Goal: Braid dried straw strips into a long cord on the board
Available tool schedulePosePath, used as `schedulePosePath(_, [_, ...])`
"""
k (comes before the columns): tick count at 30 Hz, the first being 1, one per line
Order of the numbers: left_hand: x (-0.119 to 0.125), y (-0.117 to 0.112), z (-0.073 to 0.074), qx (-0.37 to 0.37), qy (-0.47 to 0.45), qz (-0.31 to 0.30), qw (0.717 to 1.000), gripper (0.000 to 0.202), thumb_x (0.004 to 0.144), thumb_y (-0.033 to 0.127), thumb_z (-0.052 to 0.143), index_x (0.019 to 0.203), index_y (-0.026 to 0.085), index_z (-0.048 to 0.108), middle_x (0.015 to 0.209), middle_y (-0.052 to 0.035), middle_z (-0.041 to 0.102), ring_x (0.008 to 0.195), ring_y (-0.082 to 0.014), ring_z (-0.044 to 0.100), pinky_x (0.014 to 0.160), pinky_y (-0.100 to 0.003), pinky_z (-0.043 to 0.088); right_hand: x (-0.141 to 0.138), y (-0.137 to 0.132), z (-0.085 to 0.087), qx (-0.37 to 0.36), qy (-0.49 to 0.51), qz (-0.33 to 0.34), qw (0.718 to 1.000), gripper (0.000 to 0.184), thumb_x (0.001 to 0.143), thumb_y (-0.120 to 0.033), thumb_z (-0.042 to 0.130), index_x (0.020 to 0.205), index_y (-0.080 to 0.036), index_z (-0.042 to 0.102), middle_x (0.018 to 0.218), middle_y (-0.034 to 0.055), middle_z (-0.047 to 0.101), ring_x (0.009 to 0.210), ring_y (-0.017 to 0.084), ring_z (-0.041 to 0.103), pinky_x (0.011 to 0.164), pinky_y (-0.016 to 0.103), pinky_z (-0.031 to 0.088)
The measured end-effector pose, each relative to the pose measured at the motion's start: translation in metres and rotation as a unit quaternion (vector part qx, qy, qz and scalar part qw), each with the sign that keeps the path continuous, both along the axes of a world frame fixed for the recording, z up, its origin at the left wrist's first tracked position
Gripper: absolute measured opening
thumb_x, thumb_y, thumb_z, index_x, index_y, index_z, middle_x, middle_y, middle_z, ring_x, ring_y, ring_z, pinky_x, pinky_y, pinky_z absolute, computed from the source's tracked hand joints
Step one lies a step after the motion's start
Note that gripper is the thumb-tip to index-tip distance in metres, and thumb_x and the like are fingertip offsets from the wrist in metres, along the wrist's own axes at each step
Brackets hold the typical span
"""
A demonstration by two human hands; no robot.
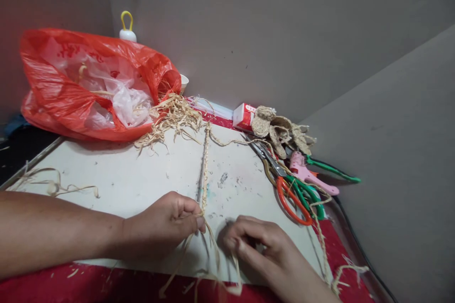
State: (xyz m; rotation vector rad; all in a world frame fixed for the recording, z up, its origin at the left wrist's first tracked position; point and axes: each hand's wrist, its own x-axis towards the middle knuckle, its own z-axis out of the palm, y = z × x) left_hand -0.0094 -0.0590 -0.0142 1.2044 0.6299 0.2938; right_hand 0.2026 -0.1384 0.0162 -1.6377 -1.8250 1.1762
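A pale raffia braid (205, 165) runs straight down the white board. My left hand (170, 220) is closed in a pinch around its lower end. Below that pinch, loose raffia strands (213, 239) hang toward the near edge. To the right, my right hand (266, 248) has its thumb and finger pressed together on a single raffia strand (237, 274), which droops beneath the fingertips. The two hands are a short way apart. A thin twisted cord (231, 142) leads from the braid's far end toward the scissors.
A red plastic bag (53, 99) stands at back left beside a raffia heap (174, 116). On the right lie orange-handled scissors (289, 201), green-handled scissors (318, 206), a pink glue gun (305, 173) and woven pieces (263, 120) near a red-white box (243, 116). Grey walls (249, 33) rise behind.
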Motion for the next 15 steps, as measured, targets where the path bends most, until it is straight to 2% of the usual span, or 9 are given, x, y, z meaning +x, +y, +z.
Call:
schedulePosePath(4, [0.0,0.0,-0.001,0.003,0.006,-0.003,1.0,0.033,0.08,0.045,0.055,0.076,0.012,0.062,0.055,0.0049,0.043,0.054,-0.0082,0.034,0.053,-0.021,0.027,-0.019,-0.004,0.03,-0.076,0.219,-0.053,0.971,0.016,0.075,-0.036,0.068,0.067,-0.021,0.069,0.055,0.0006,0.058,0.046,0.012,0.047,0.045,0.024,0.038])
schedulePosePath(6, [0.0,-0.001,-0.001,-0.002,-0.004,-0.005,1.0,0.035,0.079,0.047,0.056,0.075,0.013,0.061,0.056,0.004,0.045,0.054,-0.0083,0.035,0.052,-0.021,0.028,-0.032,0.002,0.038,-0.083,0.222,-0.061,0.97,0.011,0.072,-0.031,0.07,0.08,-0.023,0.073,0.065,0.003,0.065,0.055,0.015,0.056,0.049,0.025,0.043])
schedulePosePath(7, [0.0,-0.001,-0.002,-0.002,-0.012,-0.005,1.0,0.036,0.079,0.047,0.056,0.074,0.013,0.061,0.056,0.0039,0.046,0.053,-0.0081,0.035,0.052,-0.021,0.027,-0.037,0.007,0.039,-0.081,0.201,-0.062,0.974,0.018,0.071,-0.028,0.072,0.088,-0.024,0.074,0.074,0.0045,0.068,0.063,0.018,0.06,0.055,0.027,0.047])
schedulePosePath(8, [-0.001,-0.001,-0.003,0.0,-0.016,-0.005,1.0,0.036,0.079,0.047,0.056,0.075,0.013,0.061,0.055,0.0045,0.044,0.052,-0.0078,0.034,0.051,-0.021,0.026,-0.039,0.012,0.038,-0.057,0.178,-0.082,0.979,0.021,0.073,-0.028,0.07,0.093,-0.024,0.073,0.08,0.0054,0.069,0.069,0.019,0.061,0.061,0.028,0.049])
schedulePosePath(9, [-0.001,-0.001,-0.003,0.003,-0.014,-0.004,1.0,0.035,0.08,0.047,0.055,0.075,0.013,0.06,0.054,0.0053,0.042,0.05,-0.0074,0.031,0.049,-0.021,0.025,-0.039,0.018,0.035,-0.011,0.164,-0.134,0.977,0.023,0.075,-0.03,0.069,0.097,-0.024,0.072,0.084,0.0057,0.069,0.072,0.019,0.061,0.065,0.028,0.049])
schedulePosePath(11, [-0.001,-0.002,-0.005,0.012,-0.002,-0.001,1.0,0.032,0.081,0.043,0.054,0.077,0.012,0.06,0.052,0.0066,0.038,0.049,-0.007,0.028,0.048,-0.021,0.024,-0.036,0.026,0.026,0.065,0.165,-0.253,0.951,0.026,0.078,-0.038,0.067,0.099,-0.023,0.069,0.084,0.0056,0.068,0.073,0.017,0.06,0.068,0.027,0.049])
schedulePosePath(12, [0.0,-0.002,-0.006,0.014,0.002,0.002,1.0,0.03,0.081,0.041,0.054,0.077,0.012,0.06,0.052,0.0065,0.04,0.049,-0.0071,0.03,0.049,-0.02,0.025,-0.035,0.028,0.02,0.073,0.185,-0.287,0.937,0.029,0.08,-0.041,0.065,0.102,-0.022,0.067,0.086,0.0057,0.068,0.074,0.016,0.06,0.067,0.026,0.049])
schedulePosePath(13, [0.0,-0.002,-0.006,0.013,-0.005,0.006,1.0,0.028,0.082,0.039,0.053,0.076,0.013,0.06,0.055,0.0055,0.044,0.051,-0.0074,0.034,0.052,-0.02,0.029,-0.034,0.028,0.014,0.034,0.211,-0.291,0.933,0.033,0.081,-0.043,0.063,0.105,-0.021,0.064,0.09,0.0068,0.067,0.076,0.017,0.06,0.068,0.027,0.049])
schedulePosePath(15, [0.002,-0.002,-0.006,0.001,-0.055,0.0,0.999,0.026,0.082,0.036,0.052,0.072,0.013,0.059,0.063,0.0019,0.053,0.06,-0.0094,0.045,0.063,-0.021,0.038,-0.037,0.027,0.003,-0.081,0.254,-0.241,0.933,0.035,0.084,-0.045,0.058,0.104,-0.018,0.062,0.085,0.0068,0.066,0.073,0.016,0.059,0.069,0.028,0.049])
